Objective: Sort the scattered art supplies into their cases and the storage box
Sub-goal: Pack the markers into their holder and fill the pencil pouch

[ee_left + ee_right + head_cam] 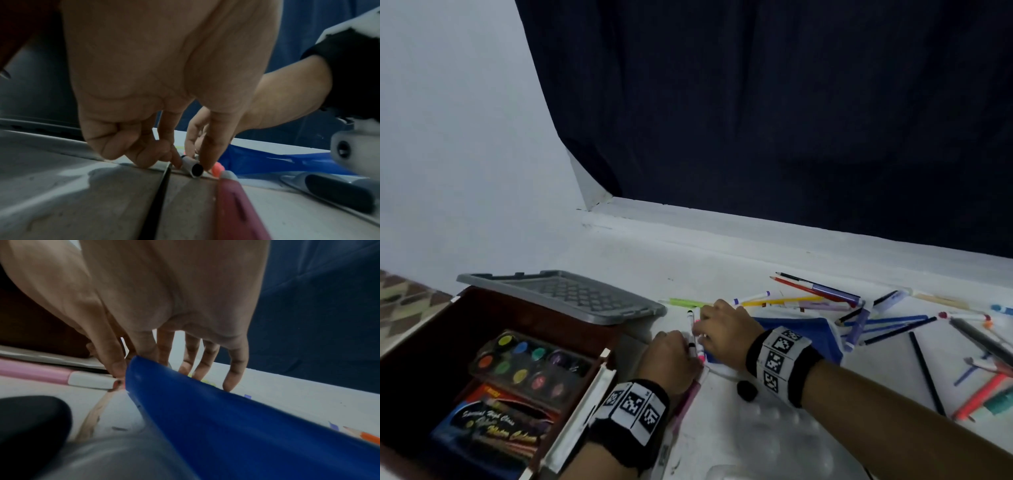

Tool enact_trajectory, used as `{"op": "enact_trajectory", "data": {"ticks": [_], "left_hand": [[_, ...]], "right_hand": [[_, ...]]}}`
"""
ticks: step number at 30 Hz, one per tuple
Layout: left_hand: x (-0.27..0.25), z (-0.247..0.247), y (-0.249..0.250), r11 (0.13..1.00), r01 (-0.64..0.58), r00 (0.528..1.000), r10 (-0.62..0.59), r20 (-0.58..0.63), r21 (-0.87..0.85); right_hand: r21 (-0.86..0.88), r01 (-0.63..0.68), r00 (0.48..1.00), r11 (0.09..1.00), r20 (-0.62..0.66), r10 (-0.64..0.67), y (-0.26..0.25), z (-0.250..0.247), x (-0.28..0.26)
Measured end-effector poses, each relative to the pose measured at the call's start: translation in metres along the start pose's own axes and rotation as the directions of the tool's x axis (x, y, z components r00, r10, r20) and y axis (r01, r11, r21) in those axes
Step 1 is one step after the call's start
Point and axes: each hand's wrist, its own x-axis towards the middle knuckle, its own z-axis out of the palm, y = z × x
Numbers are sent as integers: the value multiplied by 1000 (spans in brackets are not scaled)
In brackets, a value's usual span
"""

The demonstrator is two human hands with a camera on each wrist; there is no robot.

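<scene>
The open storage box (465, 322) holds a watercolour palette (530, 368) and paint box (496, 425), while left hand (671, 356) and right hand (722, 329) pinch markers (697, 337) beside the blue case (801, 334).

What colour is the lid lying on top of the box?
The lid is grey, with a criss-cross grid pattern. The head view shows it best.

I can read little from here. The box of paints (493, 428) lying in the storage box (424, 329) carries script lettering: "Special High Class" on one line and what looks like "Water Colours" in yellow below; a word between them is too blurred for me to make out. My wristbands (633, 407) bear black-and-white square code markers, no letters.
</scene>
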Motion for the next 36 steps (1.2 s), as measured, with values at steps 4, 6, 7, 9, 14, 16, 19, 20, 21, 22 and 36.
{"op": "enact_trajectory", "data": {"ticks": [4, 6, 7, 9, 14, 16, 19, 20, 21, 22, 36], "left_hand": [[4, -2, 3, 1000, 7, 1000, -7, 23, -14], [3, -2, 3, 1000, -13, 1000, 13, 27, -10], [2, -3, 3, 1000, -16, 999, 16, 28, -9], [-1, -3, 3, 999, -7, 1000, 8, 20, -32], [-13, 0, -2, 998, 3, 1000, -4, -8, -67], [-18, 0, -5, 994, 23, 999, -27, -32, -105], [-27, -4, -3, 987, 14, 996, -28, -87, -160], [-30, -6, -1, 982, -19, 992, -6, -128, -187], [-33, -9, 1, 974, -56, 984, 17, -179, -218], [-37, -14, 4, 963, -103, 970, 43, -238, -248], [-148, -65, 30, 429, -306, 952, 158, -264, -850]], "right_hand": [[-23, 0, 1000, 1000, -3, 0, -2, 7, 6], [-49, -25, 1000, 998, 12, 26, -4, 4, 6], [-49, -42, 999, 998, 32, 43, -6, 0, 6], [-59, -88, 993, 994, 71, 92, -7, -8, 6], [132, -218, 975, 967, 73, 210, -8, -11, 5], [227, -259, 966, 939, 71, 249, -8, -9, 1], [319, -296, 953, 900, 34, 301, -8, -12, -5], [359, -304, 947, 882, 13, 321, -7, -13, -8], [406, -301, 942, 863, -14, 335, -6, -16, -13], [461, -284, 939, 841, -45, 342, -5, -19, -19], [946, -143, 819, 293, -53, 572, -45, -53, -198]]}}
